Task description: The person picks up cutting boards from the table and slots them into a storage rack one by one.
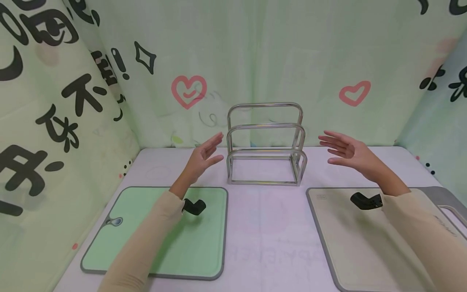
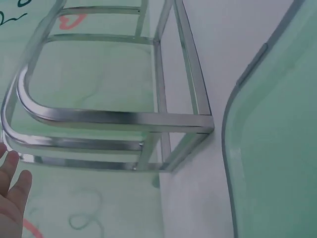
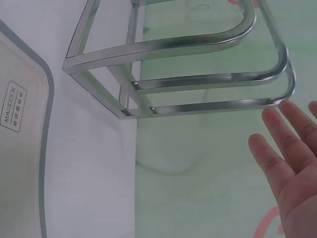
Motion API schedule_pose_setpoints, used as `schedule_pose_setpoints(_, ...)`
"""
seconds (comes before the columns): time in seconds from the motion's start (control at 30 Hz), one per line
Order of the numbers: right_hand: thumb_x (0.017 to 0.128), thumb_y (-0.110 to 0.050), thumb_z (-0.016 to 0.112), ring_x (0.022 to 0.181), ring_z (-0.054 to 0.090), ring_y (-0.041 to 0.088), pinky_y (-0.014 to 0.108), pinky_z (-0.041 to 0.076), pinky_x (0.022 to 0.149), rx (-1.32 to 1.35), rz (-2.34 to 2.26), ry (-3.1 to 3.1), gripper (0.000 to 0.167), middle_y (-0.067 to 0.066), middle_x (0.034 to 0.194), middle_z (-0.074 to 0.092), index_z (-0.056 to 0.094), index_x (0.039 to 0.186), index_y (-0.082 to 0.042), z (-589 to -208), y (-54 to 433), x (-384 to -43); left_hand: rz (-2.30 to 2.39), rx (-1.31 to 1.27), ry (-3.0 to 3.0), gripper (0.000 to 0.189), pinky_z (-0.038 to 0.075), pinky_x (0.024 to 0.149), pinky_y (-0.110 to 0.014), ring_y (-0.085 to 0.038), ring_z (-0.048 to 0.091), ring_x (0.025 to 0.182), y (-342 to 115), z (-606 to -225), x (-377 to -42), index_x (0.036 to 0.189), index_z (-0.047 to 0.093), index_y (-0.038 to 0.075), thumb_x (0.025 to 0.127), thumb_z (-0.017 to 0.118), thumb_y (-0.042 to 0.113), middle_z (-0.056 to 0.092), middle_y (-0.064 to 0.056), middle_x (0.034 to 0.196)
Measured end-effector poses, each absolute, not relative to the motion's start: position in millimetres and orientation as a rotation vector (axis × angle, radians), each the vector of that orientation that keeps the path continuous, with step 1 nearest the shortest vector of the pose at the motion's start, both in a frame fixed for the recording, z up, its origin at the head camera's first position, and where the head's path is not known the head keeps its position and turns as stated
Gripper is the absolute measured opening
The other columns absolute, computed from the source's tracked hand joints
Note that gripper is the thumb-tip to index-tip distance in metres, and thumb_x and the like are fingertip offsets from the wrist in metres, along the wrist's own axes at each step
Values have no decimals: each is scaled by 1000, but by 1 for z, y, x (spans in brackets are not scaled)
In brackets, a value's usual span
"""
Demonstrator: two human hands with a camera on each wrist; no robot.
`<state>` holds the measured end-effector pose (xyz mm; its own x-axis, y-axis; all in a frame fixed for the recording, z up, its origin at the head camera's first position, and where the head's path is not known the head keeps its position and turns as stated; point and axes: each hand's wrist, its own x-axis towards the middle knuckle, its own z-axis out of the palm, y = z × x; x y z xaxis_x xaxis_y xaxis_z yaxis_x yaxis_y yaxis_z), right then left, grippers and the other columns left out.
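A metal rack (image 1: pixel 266 151) with three rounded hoops stands upright at the back of the table. Left of it my left hand (image 1: pixel 205 157) is raised, fingers extended and holding nothing. On the other side my right hand (image 1: pixel 348 154) is held up too, its fingers spread and slightly bent, with nothing in it. A green cutting board (image 1: pixel 189 243) with a grey rim lies flat under my left forearm. Below the right forearm lies a beige cutting board (image 1: pixel 339 227) with a grey edge and a handle slot. The right wrist view shows printing on the beige board (image 3: pixel 20 163).
The white table (image 1: pixel 260 239) runs between the two boards. Behind and beside it hang pale green curtains (image 1: pixel 292 61) with black lettering and red hearts. Black wrist camera mounts (image 1: pixel 366 201) stick out from both sleeves above the boards.
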<state>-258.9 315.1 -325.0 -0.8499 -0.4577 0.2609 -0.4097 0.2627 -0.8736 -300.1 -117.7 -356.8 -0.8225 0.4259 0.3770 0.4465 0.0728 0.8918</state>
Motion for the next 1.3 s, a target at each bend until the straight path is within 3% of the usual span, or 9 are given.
schedule_pose_setpoints(0.2,85,11,57,121,46,-10,7,46,87,-898,-1544,2623,75,-20,138,45,26,149,-11,-313,322,-243,-1703,-994,-2290,65,27,115,-30,-23,30,141,-104,-347,-286,144,35,3,86,63,-2,35,-12,151)
schedule_pose_setpoints(0.47,80,14,62,121,45,-11,2,39,90,-937,-1391,2791,79,-20,137,46,28,148,-9,-303,335,-223,-1553,-1144,-2315,62,29,115,-37,-18,34,140,-80,-342,-265,144,38,11,90,62,30,39,-8,149)
schedule_pose_setpoints(0.7,78,12,66,118,46,-13,0,35,91,-898,-1284,2891,81,-23,133,49,29,147,-10,-300,349,-212,-1538,-1187,-2405,59,32,113,-37,-17,38,138,-51,-347,-247,144,39,12,90,63,13,42,-5,147)
schedule_pose_setpoints(1.03,76,14,66,115,49,-13,0,38,88,-859,-1253,2932,78,-21,129,53,33,145,-5,-304,367,-193,-1473,-1231,-2492,59,36,111,-35,-14,41,136,-13,-358,-230,143,40,16,89,64,19,46,-1,145)
schedule_pose_setpoints(1.3,81,8,65,105,52,-17,1,43,77,-610,-1257,2996,73,-27,121,56,35,144,-10,-313,388,-183,-1443,-1215,-2521,57,38,109,-30,-16,47,130,11,-369,-222,141,43,15,89,65,21,52,-3,140)
